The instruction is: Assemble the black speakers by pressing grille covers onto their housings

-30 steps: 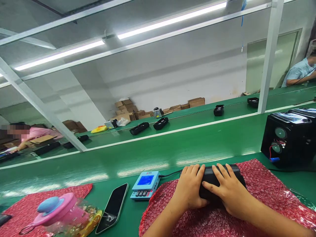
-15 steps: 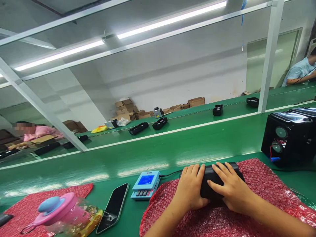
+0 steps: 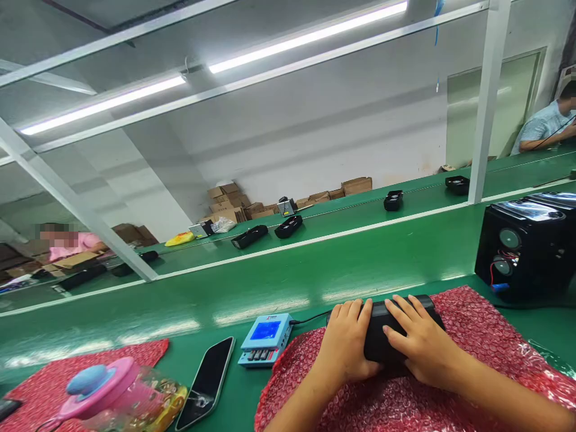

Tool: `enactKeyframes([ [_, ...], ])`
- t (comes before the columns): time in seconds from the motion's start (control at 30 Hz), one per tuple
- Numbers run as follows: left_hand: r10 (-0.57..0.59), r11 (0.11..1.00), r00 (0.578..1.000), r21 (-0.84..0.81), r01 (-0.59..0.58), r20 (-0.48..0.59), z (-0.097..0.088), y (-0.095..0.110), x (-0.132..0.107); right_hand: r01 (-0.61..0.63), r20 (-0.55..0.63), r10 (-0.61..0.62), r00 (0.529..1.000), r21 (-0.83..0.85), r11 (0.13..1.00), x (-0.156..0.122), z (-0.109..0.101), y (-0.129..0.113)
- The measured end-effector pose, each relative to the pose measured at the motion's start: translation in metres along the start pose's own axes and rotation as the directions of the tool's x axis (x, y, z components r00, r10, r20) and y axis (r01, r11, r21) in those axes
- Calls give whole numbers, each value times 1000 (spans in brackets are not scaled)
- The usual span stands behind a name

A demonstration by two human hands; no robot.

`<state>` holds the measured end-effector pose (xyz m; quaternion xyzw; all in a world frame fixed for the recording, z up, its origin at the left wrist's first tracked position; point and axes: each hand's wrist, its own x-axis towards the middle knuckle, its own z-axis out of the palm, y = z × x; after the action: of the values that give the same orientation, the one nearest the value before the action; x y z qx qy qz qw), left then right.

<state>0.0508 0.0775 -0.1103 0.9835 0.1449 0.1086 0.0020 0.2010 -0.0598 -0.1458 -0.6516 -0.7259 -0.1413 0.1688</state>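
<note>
head view shows left hand and right hand with fingers curled over a black speaker on red bubble wrap. it seems the checking step; next needs a firm, steady grip.

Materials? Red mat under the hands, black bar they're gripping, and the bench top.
Red mat: looks like bubble wrap, shiny plastic film with small raised cells. Black bar, under the left hand and right hand: probably matte plastic; no glare, material unclear. Bench top: smooth, glossy green sheet reflecting the lights, likely rubber or PVC.
</note>
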Motion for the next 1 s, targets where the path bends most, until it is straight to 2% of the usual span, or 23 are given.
enactKeyframes([
  [0.3,-10,1000,1000,-7,10,16,-3,2,1,-1,-39,2,999,42,999,0,3,2],
  [0.63,-48,999,998,5,48,41,-5,4,0,-67,90,57,994,113,991,1,-4,-1],
  [0.87,-61,998,998,-9,61,10,-1,1,-2,-66,66,59,996,120,991,0,7,1],
  [1.0,-59,998,998,-40,58,-16,5,-2,-3,-88,101,77,992,110,990,2,11,-1],
])
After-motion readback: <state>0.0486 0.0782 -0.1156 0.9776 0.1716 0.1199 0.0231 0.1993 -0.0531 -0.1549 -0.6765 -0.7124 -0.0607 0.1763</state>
